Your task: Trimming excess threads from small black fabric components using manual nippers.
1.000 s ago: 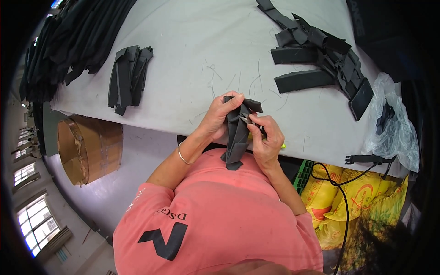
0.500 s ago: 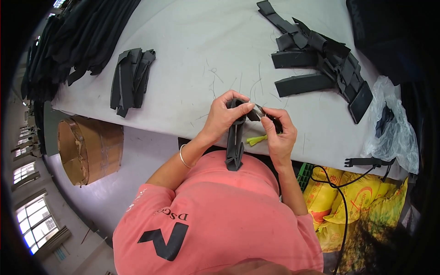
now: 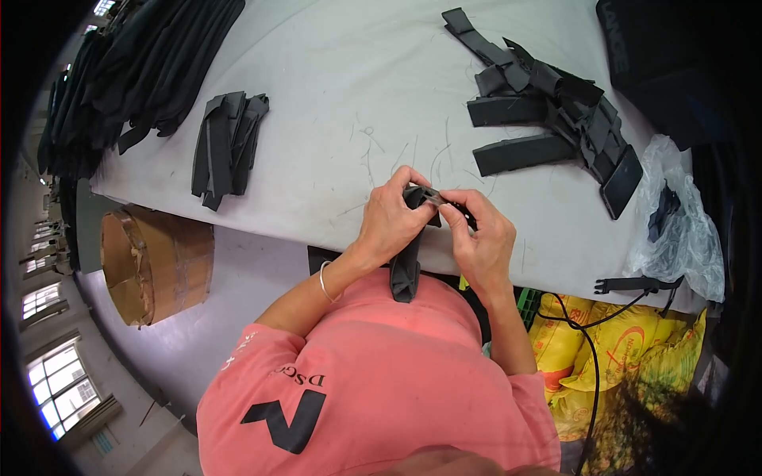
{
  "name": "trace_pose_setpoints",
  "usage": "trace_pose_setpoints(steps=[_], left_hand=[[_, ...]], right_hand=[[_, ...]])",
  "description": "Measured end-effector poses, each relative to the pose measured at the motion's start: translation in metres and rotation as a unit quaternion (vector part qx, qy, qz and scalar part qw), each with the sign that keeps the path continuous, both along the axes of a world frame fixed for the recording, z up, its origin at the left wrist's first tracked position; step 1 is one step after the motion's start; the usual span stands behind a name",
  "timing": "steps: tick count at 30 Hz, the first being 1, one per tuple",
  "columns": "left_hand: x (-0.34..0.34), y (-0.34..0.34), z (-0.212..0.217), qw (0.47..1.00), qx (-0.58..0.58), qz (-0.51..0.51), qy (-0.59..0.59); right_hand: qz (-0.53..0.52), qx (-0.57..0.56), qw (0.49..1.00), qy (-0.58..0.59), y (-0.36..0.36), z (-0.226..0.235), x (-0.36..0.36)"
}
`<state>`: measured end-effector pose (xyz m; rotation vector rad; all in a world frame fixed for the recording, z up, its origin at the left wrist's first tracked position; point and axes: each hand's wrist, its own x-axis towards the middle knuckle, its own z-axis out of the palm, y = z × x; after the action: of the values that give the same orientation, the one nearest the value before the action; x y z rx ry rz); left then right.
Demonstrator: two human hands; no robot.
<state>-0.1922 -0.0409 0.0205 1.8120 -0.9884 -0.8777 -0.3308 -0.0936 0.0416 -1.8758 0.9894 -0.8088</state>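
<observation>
Near the table's front edge, my left hand is closed on a folded black fabric strip. The strip's lower end hangs over the edge against the pink shirt. My right hand grips what look like small thread snips with a dark handle. Their metal tip meets the upper end of the strip at my left fingertips. A bit of yellow-green ribbon shows beside my right wrist. My fingers partly hide the tip and the strip's upper end.
A bundle of black strips lies at left, and a loose heap of them at right with a phone by it. Beyond are dark garments, a clear plastic bag, a cardboard box and yellow sacks. Loose threads dot the white tabletop.
The snips have moved left, their tip now at the strip by my left fingertips. My right hand has shifted slightly down. The yellow-green ribbon has dropped lower and is mostly hidden.
</observation>
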Motion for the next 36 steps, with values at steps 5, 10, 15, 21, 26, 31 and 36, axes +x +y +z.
trace_pose_setpoints(steps=[5,10,15,21,26,31,36], left_hand=[[-0.002,0.000,0.000,0.999,0.025,-0.009,-0.034],[-0.003,0.000,0.004,0.994,0.039,-0.011,-0.106],[-0.002,0.001,0.001,0.993,0.033,-0.010,-0.110],[-0.001,0.002,-0.001,0.999,-0.019,0.001,0.029],[0.003,0.005,-0.004,0.998,-0.024,-0.054,-0.005],[0.001,0.006,-0.011,0.990,-0.043,-0.088,0.099],[0.010,0.007,-0.011,0.953,-0.032,-0.077,0.290]], right_hand=[[-0.003,-0.129,0.990,0.057,-0.004,0.000,0.001],[0.017,-0.248,0.958,0.142,-0.005,0.002,0.001],[0.014,-0.258,0.957,0.135,-0.005,0.001,0.000],[-0.021,-0.024,0.999,-0.007,-0.009,-0.004,-0.002],[-0.013,0.117,0.990,-0.078,-0.011,-0.020,0.005],[0.016,0.122,0.990,-0.069,-0.013,-0.027,0.008],[-0.029,0.022,0.999,-0.017,-0.013,-0.022,0.004]])
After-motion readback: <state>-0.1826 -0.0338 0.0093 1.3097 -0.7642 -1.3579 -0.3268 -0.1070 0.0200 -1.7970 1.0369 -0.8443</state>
